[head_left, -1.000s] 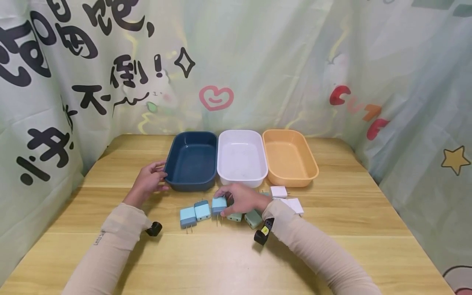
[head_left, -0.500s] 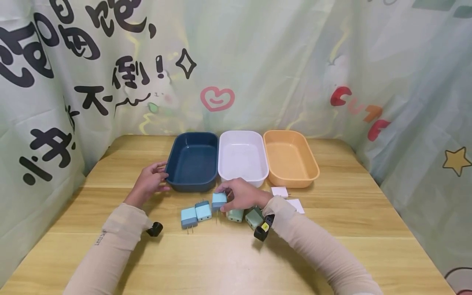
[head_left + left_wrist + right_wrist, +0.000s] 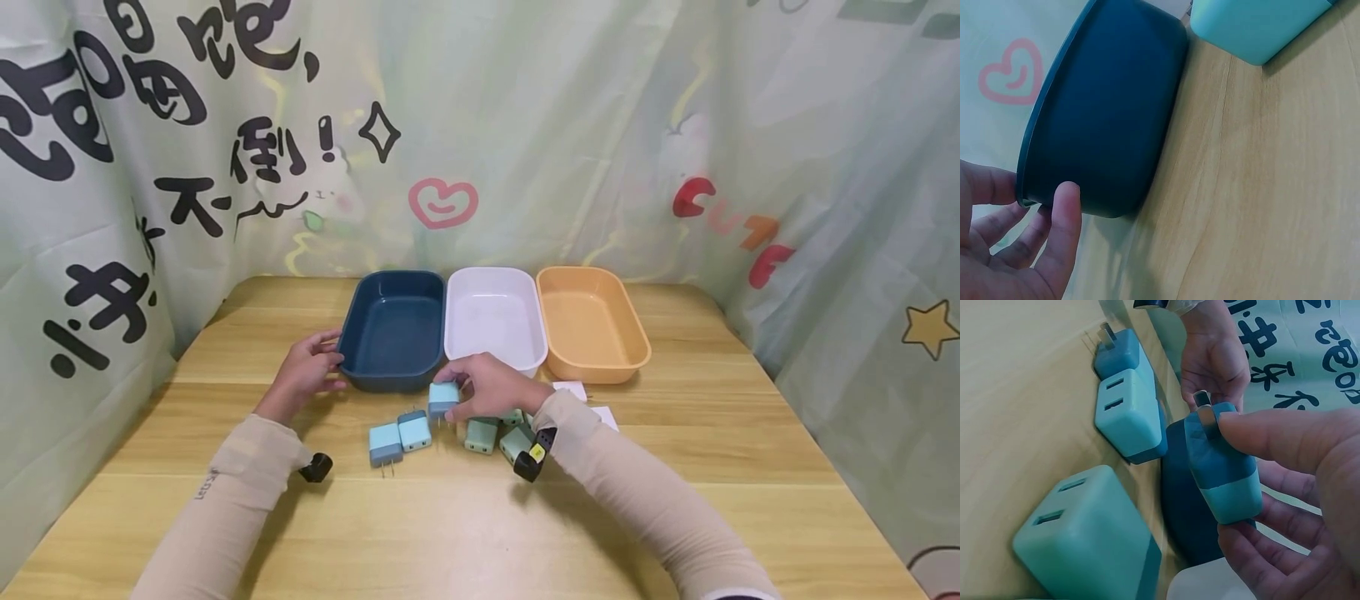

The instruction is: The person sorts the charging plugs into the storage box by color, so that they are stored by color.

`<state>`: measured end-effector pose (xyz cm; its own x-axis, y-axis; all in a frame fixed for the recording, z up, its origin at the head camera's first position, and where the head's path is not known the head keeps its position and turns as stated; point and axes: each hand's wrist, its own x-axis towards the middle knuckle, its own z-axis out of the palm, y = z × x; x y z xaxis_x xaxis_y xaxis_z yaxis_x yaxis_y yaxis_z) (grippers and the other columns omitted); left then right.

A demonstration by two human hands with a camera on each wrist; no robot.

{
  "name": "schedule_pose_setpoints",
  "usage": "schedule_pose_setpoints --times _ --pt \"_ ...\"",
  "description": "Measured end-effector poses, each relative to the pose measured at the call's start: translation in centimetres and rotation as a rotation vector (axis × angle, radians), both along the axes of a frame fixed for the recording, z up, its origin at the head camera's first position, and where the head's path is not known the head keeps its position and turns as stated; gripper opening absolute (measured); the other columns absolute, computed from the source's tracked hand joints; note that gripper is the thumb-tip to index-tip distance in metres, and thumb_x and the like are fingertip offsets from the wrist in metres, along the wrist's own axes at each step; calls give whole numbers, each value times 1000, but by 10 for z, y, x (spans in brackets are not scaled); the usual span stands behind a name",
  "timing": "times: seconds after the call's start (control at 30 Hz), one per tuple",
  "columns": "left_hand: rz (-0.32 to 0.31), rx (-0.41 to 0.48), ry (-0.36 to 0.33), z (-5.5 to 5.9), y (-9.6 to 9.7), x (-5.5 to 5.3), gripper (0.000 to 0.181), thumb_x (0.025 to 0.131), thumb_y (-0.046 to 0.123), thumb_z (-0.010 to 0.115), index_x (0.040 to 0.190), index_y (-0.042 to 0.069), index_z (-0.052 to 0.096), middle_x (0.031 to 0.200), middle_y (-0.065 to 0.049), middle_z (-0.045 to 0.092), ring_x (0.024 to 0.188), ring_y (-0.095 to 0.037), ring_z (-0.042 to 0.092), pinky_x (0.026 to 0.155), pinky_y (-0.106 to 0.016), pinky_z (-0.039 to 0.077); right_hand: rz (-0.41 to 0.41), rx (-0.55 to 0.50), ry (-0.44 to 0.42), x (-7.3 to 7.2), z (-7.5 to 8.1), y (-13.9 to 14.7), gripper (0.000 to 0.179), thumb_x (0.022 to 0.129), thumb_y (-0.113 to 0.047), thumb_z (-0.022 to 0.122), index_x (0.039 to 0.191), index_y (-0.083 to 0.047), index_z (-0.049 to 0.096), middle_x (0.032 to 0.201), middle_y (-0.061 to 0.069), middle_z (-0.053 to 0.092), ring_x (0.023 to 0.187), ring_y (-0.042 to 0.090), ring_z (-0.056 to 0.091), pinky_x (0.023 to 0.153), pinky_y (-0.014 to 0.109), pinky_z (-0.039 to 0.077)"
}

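My right hand (image 3: 495, 385) pinches a two-tone blue plug-in charger (image 3: 443, 400), with its metal prongs pointing down in the head view. The right wrist view shows the thumb on the charger's (image 3: 1222, 464) darker, pronged end and other fingers at its lighter end. At the left side of the dark blue bin (image 3: 1107, 106), my left hand (image 3: 303, 371) rests its fairly straight fingers against the rim and wall. Two more blue chargers (image 3: 386, 444) lie left of the held one. Green chargers (image 3: 481, 435) sit below the right hand, partly hidden by the wrist.
A white bin (image 3: 492, 312) and an orange bin (image 3: 592, 321) stand in a row to the right of the dark blue one. White chargers (image 3: 570, 390) lie beyond the right sleeve, partly covered. A printed curtain (image 3: 525, 150) hangs behind the wooden table (image 3: 420, 533).
My right hand has lifted the blue charger slightly away from the row, toward the bins, uncovering more of the green chargers. The left hand stays at the dark blue bin.
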<state>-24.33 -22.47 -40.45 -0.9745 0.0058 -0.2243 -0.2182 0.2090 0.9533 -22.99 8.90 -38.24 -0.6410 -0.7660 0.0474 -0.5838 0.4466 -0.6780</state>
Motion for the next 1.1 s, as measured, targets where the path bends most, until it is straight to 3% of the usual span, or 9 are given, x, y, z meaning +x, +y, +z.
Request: schedule_pose_setpoints --times 0.23,0.5,0.77,1.1 --pt "-1 -5 -7 1 1 1 54 100 2 42 152 10 31 146 -22 34 109 -32 48 77 -37 58 -7 -1 4 -5 5 -2 46 78 -13 82 119 -3 65 105 0 67 90 14 61 80 22 54" --pt "2 2 -7 1 0 1 55 100 1 42 152 10 31 145 -22 33 103 -28 49 76 -36 58 -30 -6 4 -11 12 -5 46 77 -13 82 119 -3 65 103 0 66 91 16 61 86 34 55" --pt "3 0 -7 0 -1 1 54 100 2 42 152 10 31 144 -21 33 103 -27 48 76 -36 58 -57 -23 12 -21 15 -10 46 76 -11 83 118 -3 65 97 0 64 90 17 58 86 33 55" --pt "6 8 -17 -2 -2 -3 54 100 3 42 152 12 32 145 -21 34 106 -31 49 74 -36 59 -75 -21 -14 -31 18 -16 47 76 -13 84 118 -4 65 100 2 65 90 19 60 87 36 54"
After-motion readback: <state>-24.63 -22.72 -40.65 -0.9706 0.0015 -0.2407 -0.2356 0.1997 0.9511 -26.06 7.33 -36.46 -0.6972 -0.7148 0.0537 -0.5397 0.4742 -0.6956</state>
